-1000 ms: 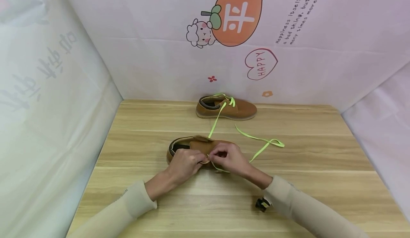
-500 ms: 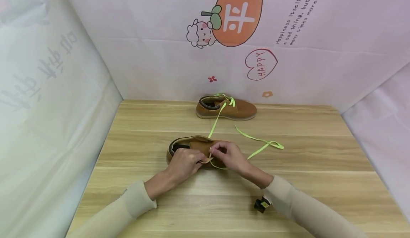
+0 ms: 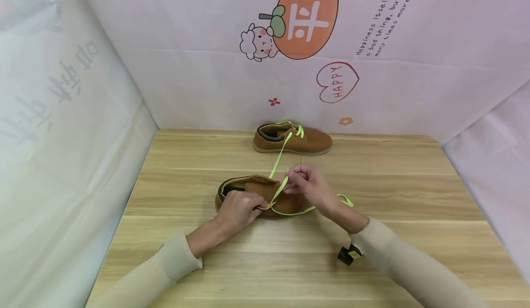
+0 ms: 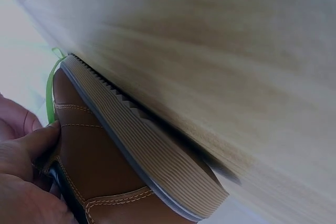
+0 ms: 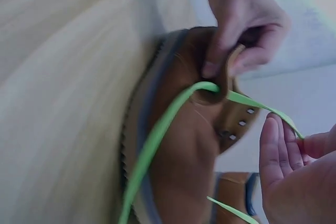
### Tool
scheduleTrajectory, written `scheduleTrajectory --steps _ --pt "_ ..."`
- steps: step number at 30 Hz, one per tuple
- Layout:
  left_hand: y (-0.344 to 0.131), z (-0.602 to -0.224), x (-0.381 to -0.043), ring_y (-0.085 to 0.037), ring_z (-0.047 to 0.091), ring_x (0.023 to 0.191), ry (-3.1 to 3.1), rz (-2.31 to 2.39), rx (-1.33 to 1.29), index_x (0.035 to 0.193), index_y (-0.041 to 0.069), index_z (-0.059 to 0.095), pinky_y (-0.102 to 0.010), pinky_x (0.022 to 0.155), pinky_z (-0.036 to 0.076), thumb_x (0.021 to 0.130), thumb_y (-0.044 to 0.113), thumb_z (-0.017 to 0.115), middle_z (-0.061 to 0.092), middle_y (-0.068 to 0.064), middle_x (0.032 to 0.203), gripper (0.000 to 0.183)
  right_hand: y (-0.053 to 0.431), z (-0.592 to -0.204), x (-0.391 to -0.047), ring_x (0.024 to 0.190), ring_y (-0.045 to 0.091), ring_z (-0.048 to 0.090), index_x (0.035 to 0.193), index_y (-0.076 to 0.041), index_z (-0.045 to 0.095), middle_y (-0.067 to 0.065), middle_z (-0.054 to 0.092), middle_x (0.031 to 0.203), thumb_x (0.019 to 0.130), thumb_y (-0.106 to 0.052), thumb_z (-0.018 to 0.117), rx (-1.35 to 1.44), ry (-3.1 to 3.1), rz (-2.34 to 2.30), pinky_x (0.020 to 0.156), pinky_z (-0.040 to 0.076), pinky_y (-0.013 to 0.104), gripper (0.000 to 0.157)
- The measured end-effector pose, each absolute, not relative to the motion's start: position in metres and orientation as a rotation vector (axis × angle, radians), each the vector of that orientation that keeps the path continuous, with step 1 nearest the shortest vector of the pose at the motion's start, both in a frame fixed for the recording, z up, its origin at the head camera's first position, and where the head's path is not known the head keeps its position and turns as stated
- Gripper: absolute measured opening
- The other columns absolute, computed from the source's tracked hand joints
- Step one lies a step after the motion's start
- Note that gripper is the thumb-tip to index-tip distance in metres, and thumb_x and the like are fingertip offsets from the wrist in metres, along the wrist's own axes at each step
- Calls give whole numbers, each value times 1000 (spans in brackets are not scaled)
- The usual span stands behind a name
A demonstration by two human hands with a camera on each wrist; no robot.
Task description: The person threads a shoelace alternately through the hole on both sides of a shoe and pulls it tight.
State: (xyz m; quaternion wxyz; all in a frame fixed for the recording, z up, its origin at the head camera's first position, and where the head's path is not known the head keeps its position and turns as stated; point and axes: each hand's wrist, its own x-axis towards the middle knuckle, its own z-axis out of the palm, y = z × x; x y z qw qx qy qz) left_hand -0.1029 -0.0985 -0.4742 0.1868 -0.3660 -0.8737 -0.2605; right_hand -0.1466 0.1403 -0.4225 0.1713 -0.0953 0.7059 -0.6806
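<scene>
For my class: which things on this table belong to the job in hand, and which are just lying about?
In the job:
near shoe, held by the left grip
near lace, threaded through it, pinched by the right grip

Seemingly just lying about:
far shoe, untouched
far lace, strung on it

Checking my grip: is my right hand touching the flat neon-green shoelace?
Touching: the right wrist view shows your right hand pinching the flat neon-green shoelace between thumb and fingers.

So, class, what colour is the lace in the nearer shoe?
The lace is lime green, clearest in the right wrist view.
</scene>
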Motion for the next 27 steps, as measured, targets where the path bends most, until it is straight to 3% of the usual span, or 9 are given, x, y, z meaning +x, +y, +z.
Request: scheduleTrajectory --steps 6,14,19,27 --pt "-99 -474 -103 -13 77 76 -2446 -775 -1027 85 12 80 -28 66 61 71 -6 91 81 2 86 26 155 -403 -155 85 19 77 114 17 57 8 74 94 109 1 51 -226 1974 -1979 83 64 37 18" --pt "-98 -474 -104 -12 77 77 -2453 -796 -1026 86 12 81 -28 66 61 72 -7 89 81 2 86 25 171 -384 -164 81 20 78 112 18 57 11 78 94 107 3 55 -225 1972 -1985 85 63 44 15" --pt "-99 -475 -104 -12 77 76 -2457 -797 -1021 86 12 81 -28 66 61 72 -7 89 81 1 86 24 176 -371 -167 80 19 77 115 21 56 10 79 95 106 3 57 -266 2002 -1949 83 64 42 20" --pt "-99 -477 -104 -11 76 74 -2449 -811 -1020 86 12 81 -26 63 59 74 -6 89 80 3 85 24 184 -348 -170 82 22 78 107 15 62 9 77 95 103 6 61 -293 2019 -1973 84 63 41 10"
